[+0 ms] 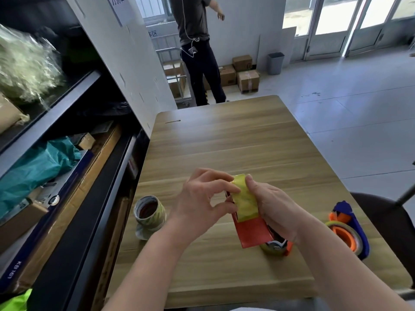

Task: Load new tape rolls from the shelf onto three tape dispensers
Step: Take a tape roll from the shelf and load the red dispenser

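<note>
I hold a red-orange tape dispenser (252,234) above the wooden table (224,142). A strip of yellowish tape (244,198) lies over its front plate. My right hand (274,209) grips the dispenser from the right, thumb pressed on the tape's top end. My left hand (202,196) pinches the tape's left edge. The dispenser's roll (272,246) shows below my right wrist. A spare tape roll (150,213) stands on the table to the left. A blue and orange dispenser (347,230) loaded with tape lies at the right edge.
A dark metal shelf (74,198) with cardboard boxes, a teal bag (38,167) and clear plastic wrap runs along the left. A person (199,50) stands beyond the table's far end, near cardboard boxes (244,75) and a grey bin (275,62). A dark chair (386,216) sits at right.
</note>
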`<state>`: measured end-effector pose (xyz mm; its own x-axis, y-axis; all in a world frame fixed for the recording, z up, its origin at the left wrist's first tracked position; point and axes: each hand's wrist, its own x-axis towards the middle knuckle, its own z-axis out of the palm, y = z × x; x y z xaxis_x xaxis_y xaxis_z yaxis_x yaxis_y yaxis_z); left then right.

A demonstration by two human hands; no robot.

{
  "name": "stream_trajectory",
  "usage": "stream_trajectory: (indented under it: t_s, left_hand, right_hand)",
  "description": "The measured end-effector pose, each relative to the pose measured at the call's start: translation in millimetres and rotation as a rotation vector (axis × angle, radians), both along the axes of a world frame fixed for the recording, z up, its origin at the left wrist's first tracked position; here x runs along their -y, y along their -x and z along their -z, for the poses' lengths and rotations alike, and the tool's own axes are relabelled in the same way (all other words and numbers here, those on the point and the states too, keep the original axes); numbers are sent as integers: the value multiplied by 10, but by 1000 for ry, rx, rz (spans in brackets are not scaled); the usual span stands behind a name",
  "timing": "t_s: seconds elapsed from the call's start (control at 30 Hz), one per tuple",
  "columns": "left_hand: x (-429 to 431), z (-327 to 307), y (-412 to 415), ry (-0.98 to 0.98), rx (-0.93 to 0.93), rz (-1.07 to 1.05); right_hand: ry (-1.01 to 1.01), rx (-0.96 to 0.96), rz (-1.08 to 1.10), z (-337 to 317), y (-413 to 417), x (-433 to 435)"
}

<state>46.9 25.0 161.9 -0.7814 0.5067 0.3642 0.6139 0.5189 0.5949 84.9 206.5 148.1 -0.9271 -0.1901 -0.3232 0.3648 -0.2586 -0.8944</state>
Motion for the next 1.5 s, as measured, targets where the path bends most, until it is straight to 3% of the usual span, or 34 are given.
stream_trajectory:
  t_s: [0.3, 0.4, 0.5, 0.63, 0.87, 1.03, 1.23, 1.5]
  left_hand:
    - [-13, -60, -1, 69, -169, 53]
    - [-32, -97, -42, -16, -45, -24]
    - [-48, -113, -53, 31, 33, -146]
    - [-76, -175, -81, 38, 162, -269]
    - [-55, -207, -36, -391, 520, -437]
    - [6, -283, 77, -546, 616, -536]
    - [25, -300, 97, -522, 738, -545]
    - [59, -212, 97, -549, 740, -562]
  right_hand:
    - [70, -98, -187, -65, -71, -58]
    - [-10, -166, -255, -61, -89, -93]
    - [-154, -202, -261, -1, -100, -69]
    - [-191, -222, -283, 63, -135, -7]
    - [-191, -252, -321, 73, -152, 28]
    - [-205, -237, -407, 74, -169, 40]
    - [-185, -205, -415, 105, -151, 80]
    - [-102, -210, -276, 67, -122, 88]
